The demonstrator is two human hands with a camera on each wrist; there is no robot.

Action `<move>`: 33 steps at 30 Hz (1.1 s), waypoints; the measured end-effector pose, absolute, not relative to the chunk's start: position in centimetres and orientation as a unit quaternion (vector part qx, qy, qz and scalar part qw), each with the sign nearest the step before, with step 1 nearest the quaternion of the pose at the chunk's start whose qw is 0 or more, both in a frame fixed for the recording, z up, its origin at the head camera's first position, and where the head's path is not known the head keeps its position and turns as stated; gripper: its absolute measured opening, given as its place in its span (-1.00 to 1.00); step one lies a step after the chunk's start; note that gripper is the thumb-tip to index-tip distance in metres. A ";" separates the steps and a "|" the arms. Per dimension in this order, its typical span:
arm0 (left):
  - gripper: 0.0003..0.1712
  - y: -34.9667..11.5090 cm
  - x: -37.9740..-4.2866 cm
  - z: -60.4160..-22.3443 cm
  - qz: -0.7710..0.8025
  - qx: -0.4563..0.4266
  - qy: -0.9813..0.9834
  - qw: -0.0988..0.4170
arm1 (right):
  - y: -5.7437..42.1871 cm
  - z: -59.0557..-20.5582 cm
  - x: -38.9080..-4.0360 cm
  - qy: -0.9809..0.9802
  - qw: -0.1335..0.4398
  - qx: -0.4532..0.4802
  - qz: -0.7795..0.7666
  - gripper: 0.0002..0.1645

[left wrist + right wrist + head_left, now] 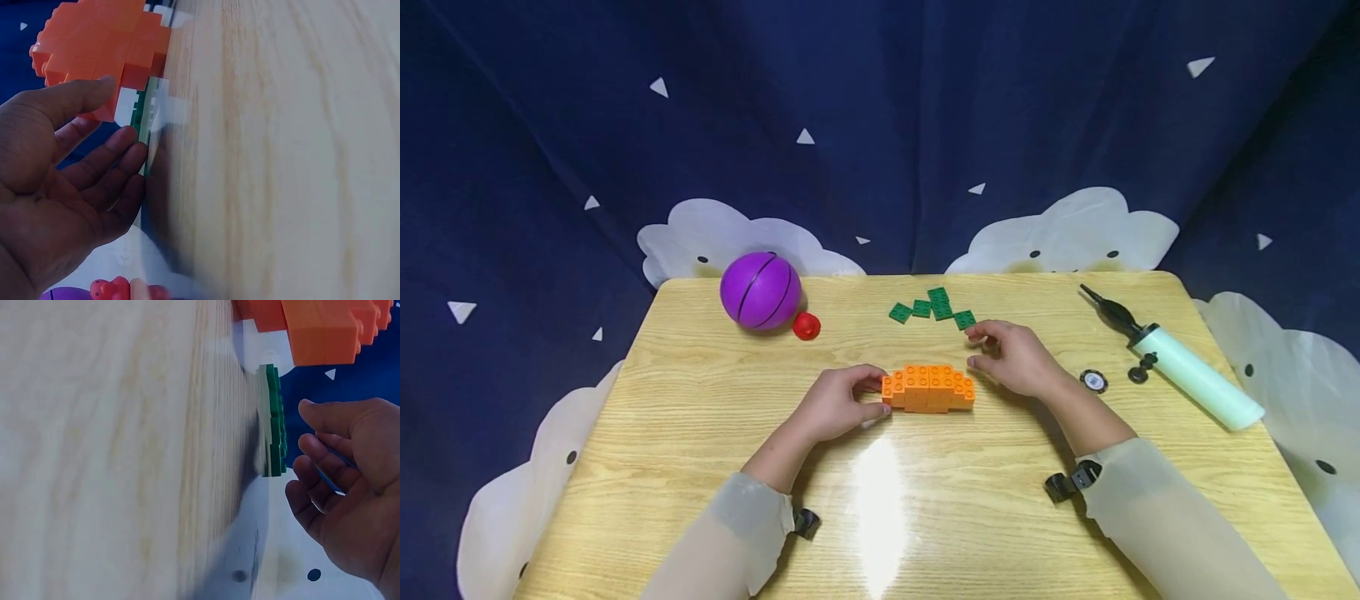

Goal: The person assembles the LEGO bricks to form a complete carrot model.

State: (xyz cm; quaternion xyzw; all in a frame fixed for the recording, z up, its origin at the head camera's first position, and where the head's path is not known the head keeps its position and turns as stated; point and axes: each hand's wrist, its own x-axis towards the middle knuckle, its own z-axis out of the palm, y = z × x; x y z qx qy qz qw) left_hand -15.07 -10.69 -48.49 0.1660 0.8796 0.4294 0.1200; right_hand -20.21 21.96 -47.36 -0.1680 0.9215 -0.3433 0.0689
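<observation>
Head: left grip (838, 406) pinches a stepped, studded orange block (928, 390) midway across the grained table (685, 400); right grip (1018, 358), relaxed and free, is near flat green bricks (941, 309). Left wrist: thumb (75, 102) on smooth plastic. Right wrist: loosely bent fingers (312, 479).

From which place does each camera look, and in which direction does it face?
Head: worn on the head, facing forward and down at the table and curtain; the left hand, right hand and sleeves show.
Left wrist: on that wrist, facing along the left hand towards the orange block build; this hand shows.
Right wrist: on that wrist, facing the right hand and the green bricks; this hand shows.
Both wrist views share the orange block build.
</observation>
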 end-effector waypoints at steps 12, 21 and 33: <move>-0.48 -10.6 -15.1 -48.3 0.423 0.164 0.883 0.120 | 21.8 -47.6 -23.0 0.932 0.046 -0.155 -0.325 -0.47; -0.50 -10.5 -15.1 -48.4 0.425 0.161 0.882 0.124 | 21.5 -48.4 -25.3 0.945 0.064 -0.145 -0.285 -0.35; -0.51 -10.6 -15.1 -48.4 0.425 0.164 0.882 0.120 | 21.0 -49.0 -26.0 0.950 0.067 -0.156 -0.261 -0.49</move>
